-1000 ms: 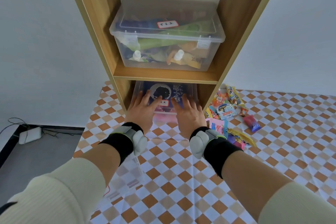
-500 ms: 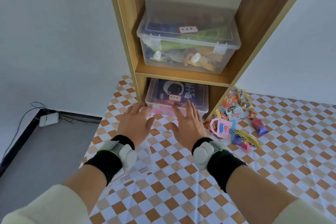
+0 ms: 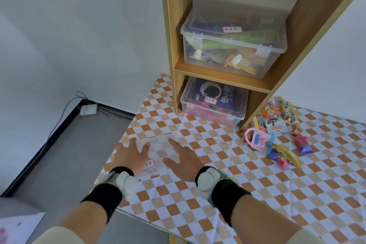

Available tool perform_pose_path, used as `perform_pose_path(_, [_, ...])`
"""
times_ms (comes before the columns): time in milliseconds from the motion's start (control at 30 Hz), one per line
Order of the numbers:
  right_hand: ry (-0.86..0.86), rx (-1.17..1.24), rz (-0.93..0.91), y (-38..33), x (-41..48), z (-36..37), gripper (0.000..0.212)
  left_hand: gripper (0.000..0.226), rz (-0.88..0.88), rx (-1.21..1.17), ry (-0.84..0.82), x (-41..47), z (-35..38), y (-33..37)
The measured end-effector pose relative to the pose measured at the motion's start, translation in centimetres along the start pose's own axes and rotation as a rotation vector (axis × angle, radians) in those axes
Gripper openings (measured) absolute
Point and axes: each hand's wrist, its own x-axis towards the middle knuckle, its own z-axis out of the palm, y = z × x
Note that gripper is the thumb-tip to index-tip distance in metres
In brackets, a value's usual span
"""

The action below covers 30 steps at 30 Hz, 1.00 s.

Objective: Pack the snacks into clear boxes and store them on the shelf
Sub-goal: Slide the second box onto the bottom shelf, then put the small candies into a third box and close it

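A wooden shelf (image 3: 223, 77) stands on the checkered mat. A lidded clear box (image 3: 233, 49) full of snacks sits on its upper board. A second lidded clear box (image 3: 213, 105), with a dark blue packet inside, sits in the bottom bay. Another clear box (image 3: 158, 150) with a red-edged label (image 3: 149, 164) lies on the mat near me; whether anything is inside I cannot tell. My left hand (image 3: 130, 154) is at its left side and my right hand (image 3: 184, 159) at its right, both with fingers spread and holding nothing. Loose snacks (image 3: 275, 132) lie right of the shelf.
The checkered mat (image 3: 257, 194) covers the floor to the right and ends near my left forearm. Grey floor (image 3: 65, 148) lies to the left, with a white adapter (image 3: 88, 109) and cables by the wall. A white sheet (image 3: 17, 228) shows at bottom left.
Both hands drew back from the box in the bottom bay, which stays there. They now spread over a clear box lying nearer on the mat. My view swung left.
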Motion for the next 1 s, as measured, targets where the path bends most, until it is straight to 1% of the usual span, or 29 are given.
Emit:
perform_pose_path(100, [0.015,-0.017,0.026,1.1,-1.0,-0.7,0.075,0.068,0.034,-0.031,0.038,-1.3,0.7,2.3])
perform_pose_path(267, [0.125,-0.067,0.047,5.0,-4.3,-4.0,0.075,0.066,0.101,-0.058,0.045,-4.3,2.8,7.2])
perform_pose_path(367, [0.176,-0.063,0.063,8.0,-7.7,-6.9,0.078,0.067,0.169,-0.051,0.041,-6.5,4.9,11.4])
perform_pose_path(467, [0.244,-0.076,0.114,13.0,-12.0,-10.3,0.081,0.067,0.261,-0.026,-0.001,-9.8,8.2,17.2])
perform_pose_path(533, [0.283,-0.08,0.13,14.9,-14.0,-11.6,0.084,0.069,0.29,-0.018,-0.023,-11.3,9.6,19.5])
perform_pose_path(600, [0.353,-0.04,0.178,18.5,-17.4,-13.5,0.085,0.071,0.366,0.021,-0.069,-13.9,12.3,23.5])
perform_pose_path(633, [0.375,-0.024,0.189,19.2,-18.0,-13.8,0.085,0.071,0.388,0.024,-0.077,-14.4,12.8,24.0])
perform_pose_path(700, [0.42,0.016,0.249,22.6,-21.2,-15.3,0.085,0.067,0.47,0.019,-0.104,-16.9,15.2,27.2])
perform_pose_path(800, [0.47,0.059,0.312,27.0,-25.4,-17.0,0.084,0.068,0.569,-0.004,-0.161,-20.1,18.5,30.8])
perform_pose_path(900, [0.512,0.072,0.35,30.3,-28.7,-18.4,0.084,0.071,0.624,-0.066,-0.219,-22.7,21.2,33.4])
perform_pose_path(1000, [0.562,0.101,0.403,34.0,-31.7,-20.0,0.085,0.073,0.68,-0.167,-0.215,-25.6,24.1,36.1])
